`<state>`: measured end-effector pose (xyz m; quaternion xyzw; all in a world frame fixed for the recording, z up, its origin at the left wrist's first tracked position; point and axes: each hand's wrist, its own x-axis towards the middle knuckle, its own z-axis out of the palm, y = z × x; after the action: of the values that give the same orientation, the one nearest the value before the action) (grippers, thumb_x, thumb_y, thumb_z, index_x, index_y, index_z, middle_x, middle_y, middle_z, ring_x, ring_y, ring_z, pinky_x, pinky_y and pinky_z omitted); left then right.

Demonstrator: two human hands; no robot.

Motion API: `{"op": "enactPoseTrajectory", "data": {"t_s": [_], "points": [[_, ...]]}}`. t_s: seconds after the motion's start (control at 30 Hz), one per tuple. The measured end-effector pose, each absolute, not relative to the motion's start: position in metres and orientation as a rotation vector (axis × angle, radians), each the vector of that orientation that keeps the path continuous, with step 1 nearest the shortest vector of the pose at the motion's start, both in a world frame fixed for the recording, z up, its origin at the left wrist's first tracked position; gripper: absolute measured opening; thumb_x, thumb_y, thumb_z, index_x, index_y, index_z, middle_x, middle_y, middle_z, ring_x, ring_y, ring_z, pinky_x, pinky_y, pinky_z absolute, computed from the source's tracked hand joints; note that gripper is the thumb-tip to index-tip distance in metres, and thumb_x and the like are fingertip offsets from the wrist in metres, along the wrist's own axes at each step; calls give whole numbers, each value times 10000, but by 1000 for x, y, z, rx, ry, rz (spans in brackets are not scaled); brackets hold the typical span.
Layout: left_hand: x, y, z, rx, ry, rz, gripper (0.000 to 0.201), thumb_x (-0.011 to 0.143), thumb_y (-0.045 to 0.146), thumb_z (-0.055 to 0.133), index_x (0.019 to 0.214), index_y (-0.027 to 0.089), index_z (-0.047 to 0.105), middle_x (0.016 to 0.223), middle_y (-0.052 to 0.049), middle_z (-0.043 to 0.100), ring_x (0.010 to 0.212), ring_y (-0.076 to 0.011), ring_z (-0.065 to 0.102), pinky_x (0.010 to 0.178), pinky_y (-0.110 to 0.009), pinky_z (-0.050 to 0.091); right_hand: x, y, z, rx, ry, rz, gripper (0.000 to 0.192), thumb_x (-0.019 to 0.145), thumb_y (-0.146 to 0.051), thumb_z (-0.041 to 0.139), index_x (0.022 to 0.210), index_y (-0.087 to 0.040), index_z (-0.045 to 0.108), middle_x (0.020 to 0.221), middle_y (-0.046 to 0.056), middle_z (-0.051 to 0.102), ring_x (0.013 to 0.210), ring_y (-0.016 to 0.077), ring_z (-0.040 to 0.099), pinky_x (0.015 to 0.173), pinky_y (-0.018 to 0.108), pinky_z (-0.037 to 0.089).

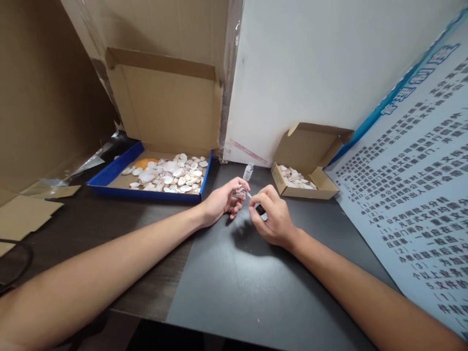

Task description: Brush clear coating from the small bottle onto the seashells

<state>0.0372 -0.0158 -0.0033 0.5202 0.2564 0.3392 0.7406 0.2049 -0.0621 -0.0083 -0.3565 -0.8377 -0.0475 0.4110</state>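
Head view: gripping small shell (241, 191) in L hand (218, 203), over far half of table (237, 287), pinching black-capped applicator (260, 209) in R hand (273, 218). Could poss. tip bottle (248, 172), just far of L hand, if moving carelessly, or drop shell if loosening grip.

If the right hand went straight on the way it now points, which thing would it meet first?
The right hand would probably meet the reddish shell piece held in the left hand, just ahead of it; exact depth is unclear from this one view.
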Motion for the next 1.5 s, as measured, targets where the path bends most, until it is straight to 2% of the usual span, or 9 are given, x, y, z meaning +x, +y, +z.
{"op": "enactPoseTrajectory", "data": {"t_s": [0.4, 0.63, 0.73, 0.87, 0.97, 1.17, 1.3, 1.4, 1.5], "points": [[38, -16, -3, 1121, 622, 712, 179, 872, 250, 360, 872, 173, 522, 638, 19, 467, 433, -92, 392, 384, -195, 347, 207, -57, -13, -871, -2093, -58, 91, 935, -179, 445, 872, -218, 497, 762, 18, 528, 684, 157, 517, 616, 271, 415], [36, -16, -4, 1131, 621, 692, 185, 874, 276, 379, 874, 172, 531, 616, 14, 474, 453, -101, 407, 391, -186, 339, 206, -64, -7, -852, -2175, 172, 45, 803, -177, 431, 822, -218, 440, 780, 16, 488, 678, 165, 466, 618, 294, 395], [36, -14, -4, 1088, 596, 693, 165, 866, 278, 395, 843, 173, 521, 615, 9, 492, 451, -103, 417, 398, -190, 341, 207, -61, 17, -985, -2302, 391, 112, 746, -153, 409, 830, -213, 451, 777, 1, 527, 642, 150, 448, 615, 292, 376], [32, -8, -5, 1011, 533, 673, 143, 845, 267, 416, 797, 168, 508, 646, -6, 526, 444, -105, 443, 409, -209, 364, 206, -51, 74, -1253, -2393, 720, 114, 824, -164, 399, 828, -206, 505, 739, -8, 570, 663, 146, 499, 620, 274, 385], [29, -4, -6, 982, 515, 656, 145, 831, 255, 419, 846, 161, 529, 721, -31, 579, 450, -107, 460, 424, -226, 381, 205, -44, 111, -1405, -2523, 894, 168, 902, -274, 436, 871, -202, 585, 645, -15, 573, 610, 144, 513, 576, 263, 386], [28, -1, -9, 990, 495, 646, 187, 812, 219, 404, 902, 152, 553, 736, -40, 591, 464, -116, 471, 442, -240, 388, 208, -40, 116, -1421, -2520, 711, 311, 938, -438, 467, 875, -199, 657, 768, 17, 647, 700, 161, 557, 617, 273, 404], [29, -3, -7, 998, 497, 655, 157, 802, 215, 415, 880, 157, 539, 726, -44, 594, 480, -122, 473, 442, -237, 390, 211, -34, 105, -1288, -2469, 823, 283, 941, -406, 473, 937, -206, 672, 917, 23, 688, 844, 174, 599, 704, 275, 431], [30, -3, -6, 1004, 491, 660, 120, 812, 221, 413, 847, 164, 514, 720, -47, 597, 473, -120, 461, 442, -236, 391, 212, -28, 101, -1193, -2505, 963, 280, 945, -381, 466, 965, -204, 682, 904, 18, 695, 794, 159, 605, 665, 266, 435], [30, -3, -7, 1009, 484, 650, 100, 819, 221, 419, 851, 169, 499, 729, -50, 602, 477, -123, 470, 443, -235, 387, 210, -25, 97, -1191, -2516, 859, 264, 939, -349, 481, 961, -199, 697, 889, 26, 703, 774, 160, 606, 660, 266, 435]]}}
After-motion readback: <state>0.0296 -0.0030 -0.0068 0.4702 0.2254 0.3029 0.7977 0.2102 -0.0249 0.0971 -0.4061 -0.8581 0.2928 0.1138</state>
